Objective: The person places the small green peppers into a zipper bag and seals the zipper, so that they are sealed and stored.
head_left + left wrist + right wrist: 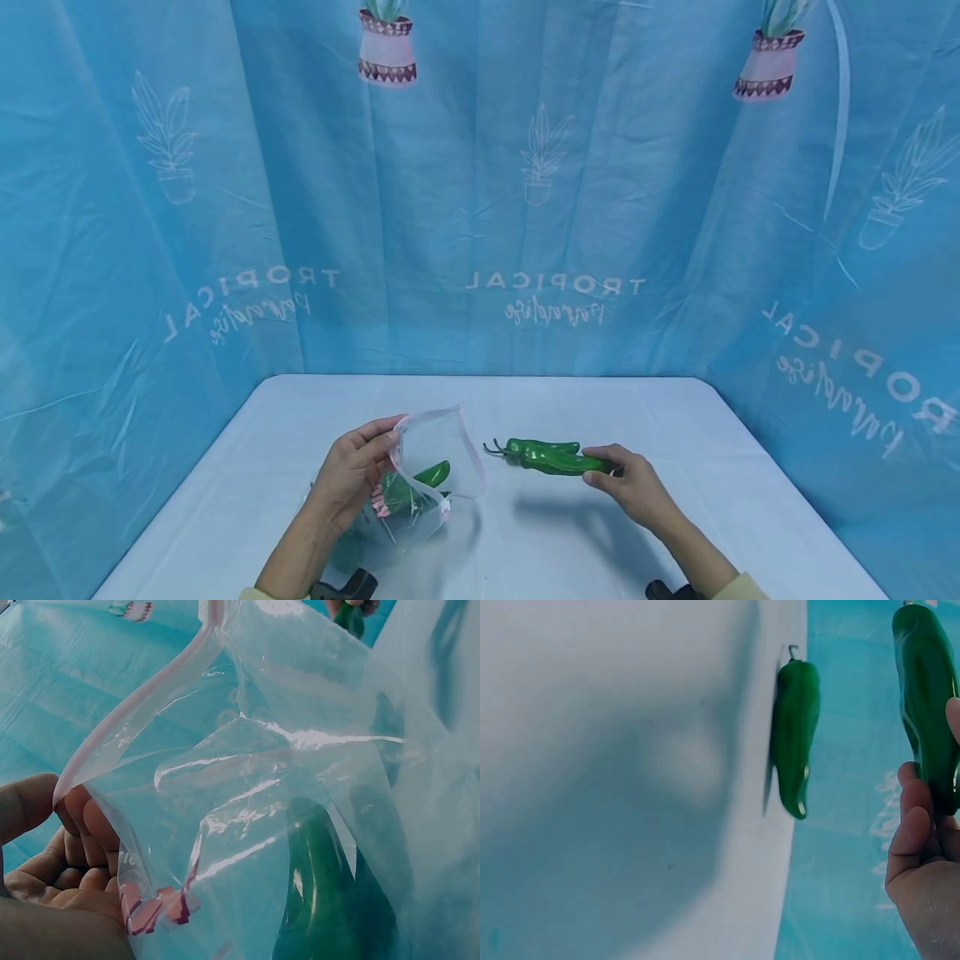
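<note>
My left hand point(351, 471) pinches the rim of a clear zip bag point(467, 458), whose mouth stands spread apart and faces right. Through its plastic, green peppers point(432, 474) show; in the left wrist view one pepper point(311, 881) is plain and the others blur. On the right, my right hand point(636, 492) grips a long green pepper point(557, 462) by one end, its stem end pointing left at the bag. It is held above the table, apart from the bag. A second loose green pepper point(796, 739) lies on the table beyond it.
The white table point(540, 550) runs back to a blue printed curtain point(480, 208) that hangs behind and at both sides. Dark wrist mounts point(348, 586) show at the bottom edge. Shadows of hands and bag fall on the tabletop.
</note>
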Demonstrator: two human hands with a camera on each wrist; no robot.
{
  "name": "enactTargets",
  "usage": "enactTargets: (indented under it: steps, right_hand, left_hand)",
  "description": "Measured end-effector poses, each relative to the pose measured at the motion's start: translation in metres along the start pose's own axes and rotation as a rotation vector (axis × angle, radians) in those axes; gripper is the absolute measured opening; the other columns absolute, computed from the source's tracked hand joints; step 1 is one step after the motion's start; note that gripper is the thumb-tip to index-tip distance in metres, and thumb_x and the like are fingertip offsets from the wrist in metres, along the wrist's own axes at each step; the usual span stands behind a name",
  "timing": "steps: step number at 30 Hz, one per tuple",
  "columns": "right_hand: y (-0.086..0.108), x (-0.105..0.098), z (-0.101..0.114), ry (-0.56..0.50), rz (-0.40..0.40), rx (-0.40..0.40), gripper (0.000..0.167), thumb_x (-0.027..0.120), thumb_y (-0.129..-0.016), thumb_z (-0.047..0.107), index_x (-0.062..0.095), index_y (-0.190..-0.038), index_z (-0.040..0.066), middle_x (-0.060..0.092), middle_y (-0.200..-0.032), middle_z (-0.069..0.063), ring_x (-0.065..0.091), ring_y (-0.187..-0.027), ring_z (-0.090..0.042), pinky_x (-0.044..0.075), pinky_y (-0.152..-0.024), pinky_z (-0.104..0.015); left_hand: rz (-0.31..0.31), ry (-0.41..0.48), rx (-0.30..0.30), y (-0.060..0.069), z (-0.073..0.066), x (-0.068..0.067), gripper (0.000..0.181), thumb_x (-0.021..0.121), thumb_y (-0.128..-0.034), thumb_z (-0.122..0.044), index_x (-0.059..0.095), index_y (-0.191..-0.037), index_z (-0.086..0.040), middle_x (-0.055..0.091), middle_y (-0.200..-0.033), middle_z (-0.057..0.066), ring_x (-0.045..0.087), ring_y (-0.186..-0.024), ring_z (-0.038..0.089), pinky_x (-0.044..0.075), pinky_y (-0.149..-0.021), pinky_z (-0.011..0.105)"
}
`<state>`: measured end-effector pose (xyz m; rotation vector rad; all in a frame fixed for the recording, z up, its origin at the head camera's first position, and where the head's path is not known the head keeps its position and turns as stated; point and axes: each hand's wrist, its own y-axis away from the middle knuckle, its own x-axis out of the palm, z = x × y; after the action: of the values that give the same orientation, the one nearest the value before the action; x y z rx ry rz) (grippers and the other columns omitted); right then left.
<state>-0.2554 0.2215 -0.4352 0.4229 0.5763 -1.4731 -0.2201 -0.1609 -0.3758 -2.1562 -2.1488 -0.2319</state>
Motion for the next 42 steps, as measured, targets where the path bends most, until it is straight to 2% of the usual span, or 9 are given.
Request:
enactTargets:
  steps: [7, 12, 18, 22, 26, 36, 42]
  right_hand:
    - [0.006, 0.000, 0.013, -0.057, 0.020, -0.027, 0.043, 0.075, -0.078, 0.030, 0.066, -0.117, 0.015, 0.063, -0.097, -0.003, 0.050, -0.079, -0.015, 0.044, -0.062, -0.025]
    - [0.010, 0.001, 0.020, -0.074, 0.035, -0.061, 0.043, 0.075, -0.078, 0.031, 0.065, -0.116, 0.014, 0.064, -0.102, -0.005, 0.054, -0.083, -0.015, 0.047, -0.066, -0.024]
    - [0.012, 0.006, 0.030, -0.074, 0.063, -0.112, 0.043, 0.074, -0.079, 0.032, 0.065, -0.116, 0.013, 0.064, -0.102, -0.006, 0.054, -0.082, -0.016, 0.048, -0.064, -0.024]
    - [0.013, 0.012, 0.038, -0.077, 0.060, -0.130, 0.040, 0.074, -0.079, 0.029, 0.066, -0.115, 0.014, 0.064, -0.103, -0.005, 0.054, -0.082, -0.016, 0.048, -0.064, -0.024]
    - [0.013, 0.019, 0.046, -0.083, 0.061, -0.140, 0.038, 0.075, -0.079, 0.025, 0.066, -0.115, 0.014, 0.065, -0.102, -0.005, 0.055, -0.082, -0.016, 0.049, -0.065, -0.023]
    - [0.010, 0.036, 0.063, -0.055, 0.059, -0.188, 0.036, 0.074, -0.079, 0.021, 0.067, -0.113, 0.013, 0.064, -0.099, -0.003, 0.054, -0.078, -0.015, 0.048, -0.062, -0.022]
    - [0.009, 0.046, 0.071, 0.002, 0.064, -0.223, 0.036, 0.074, -0.079, 0.020, 0.067, -0.113, 0.012, 0.063, -0.094, 0.000, 0.051, -0.076, -0.014, 0.046, -0.058, -0.022]
  left_hand:
    - [0.009, 0.008, 0.000, 0.000, 0.001, -0.001, 0.045, 0.064, -0.0888, -0.020, 0.053, -0.129, -0.001, 0.064, -0.118, 0.008, 0.064, -0.091, 0.019, 0.054, -0.086, 0.033]
    - [0.016, 0.003, 0.005, 0.000, 0.001, -0.001, 0.045, 0.063, -0.0892, -0.019, 0.053, -0.129, -0.001, 0.064, -0.117, 0.007, 0.064, -0.091, 0.018, 0.054, -0.084, 0.030]
    - [0.014, 0.004, 0.004, 0.001, 0.001, -0.002, 0.045, 0.063, -0.0889, -0.019, 0.053, -0.129, -0.001, 0.064, -0.118, 0.007, 0.064, -0.091, 0.018, 0.054, -0.083, 0.030]
    - [0.005, 0.004, 0.001, 0.001, 0.001, -0.001, 0.044, 0.063, -0.0892, -0.018, 0.053, -0.129, -0.001, 0.065, -0.115, 0.004, 0.064, -0.087, 0.014, 0.054, -0.080, 0.027]
    - [0.000, 0.003, 0.004, 0.001, 0.001, -0.001, 0.045, 0.064, -0.0882, -0.019, 0.054, -0.128, -0.002, 0.064, -0.118, 0.007, 0.063, -0.085, 0.013, 0.054, -0.078, 0.026]
    - [0.002, -0.006, 0.011, 0.000, 0.000, -0.001, 0.044, 0.064, -0.0884, -0.021, 0.055, -0.128, -0.002, 0.065, -0.115, 0.005, 0.064, -0.089, 0.015, 0.054, -0.078, 0.025]
    - [-0.004, -0.009, 0.006, 0.000, -0.001, 0.000, 0.043, 0.064, -0.0889, -0.020, 0.055, -0.128, -0.003, 0.062, -0.121, 0.011, 0.064, -0.091, 0.019, 0.055, -0.077, 0.024]
